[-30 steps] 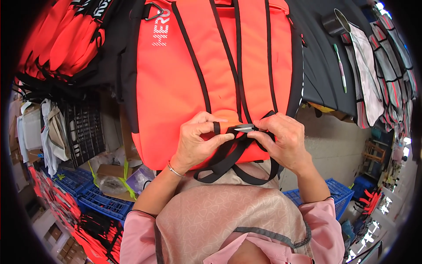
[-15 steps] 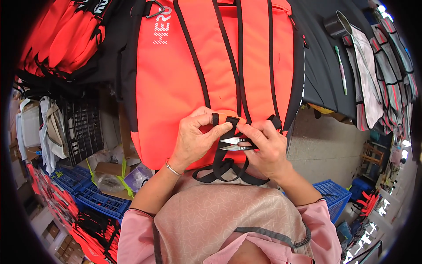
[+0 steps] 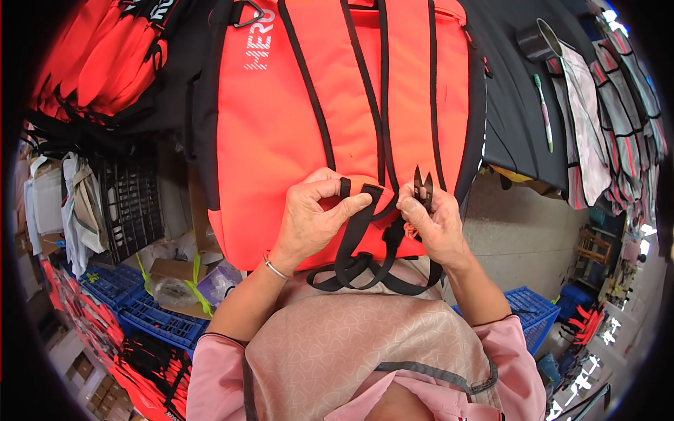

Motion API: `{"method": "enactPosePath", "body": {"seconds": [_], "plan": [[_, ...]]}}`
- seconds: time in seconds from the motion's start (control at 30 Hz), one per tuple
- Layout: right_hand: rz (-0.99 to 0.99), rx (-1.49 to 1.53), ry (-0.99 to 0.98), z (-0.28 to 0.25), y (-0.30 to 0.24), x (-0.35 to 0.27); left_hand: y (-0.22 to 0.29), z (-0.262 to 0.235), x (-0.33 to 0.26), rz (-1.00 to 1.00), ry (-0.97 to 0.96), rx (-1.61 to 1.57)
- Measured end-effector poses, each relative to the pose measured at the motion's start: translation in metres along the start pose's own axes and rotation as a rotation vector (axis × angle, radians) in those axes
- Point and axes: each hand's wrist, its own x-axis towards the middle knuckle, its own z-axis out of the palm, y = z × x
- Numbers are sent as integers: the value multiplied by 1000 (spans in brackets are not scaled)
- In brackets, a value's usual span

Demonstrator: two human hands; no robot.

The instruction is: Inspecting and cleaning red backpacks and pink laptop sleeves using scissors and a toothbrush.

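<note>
A bright orange-red backpack (image 3: 281, 161) with black edging lies in front of me, its shoulder straps facing up. My left hand (image 3: 314, 219) is closed on the lower end of one shoulder strap (image 3: 354, 133), thumb and fingers pinching it beside a black buckle (image 3: 371, 189). Black webbing (image 3: 357, 228) runs down from that buckle and loops toward my lap. My right hand (image 3: 435, 221) is closed around small dark thread snips (image 3: 423, 188), their two pointed blades directed away from me and slightly apart. Its fingertips are near the other strap's lower end.
Orange-red bags (image 3: 105, 63) are heaped at the far left. On the black-covered table at right lie a toothbrush (image 3: 544, 112) and a dark cup (image 3: 539, 41), beside grey fabric pieces (image 3: 586, 126). Blue crates (image 3: 161, 316) stand low at left, another blue crate (image 3: 526, 316) at right.
My right hand has moved slightly right, away from the left strap's buckle. The snips have turned from pointing left to pointing away from me. My left hand keeps its pinch.
</note>
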Motion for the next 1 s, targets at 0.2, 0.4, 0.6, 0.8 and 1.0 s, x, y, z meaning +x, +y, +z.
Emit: {"method": "enactPosePath", "body": {"seconds": [0.2,0.4,0.6,0.8,1.0], "plan": [[-571,-714,99,15,-5,10,-5,1,1,7,-3,12],[-569,-719,35,14,0,22,-4,-1,3,-11,-20,14],[-404,-637,81,17,13,8,-18,10,-2,15,21,23],[-386,-594,117,15,-2,31,-18,7,2,6,26,51],[-299,-525,161,26,19,-4,-23,7,0,-47,10,9]]}}
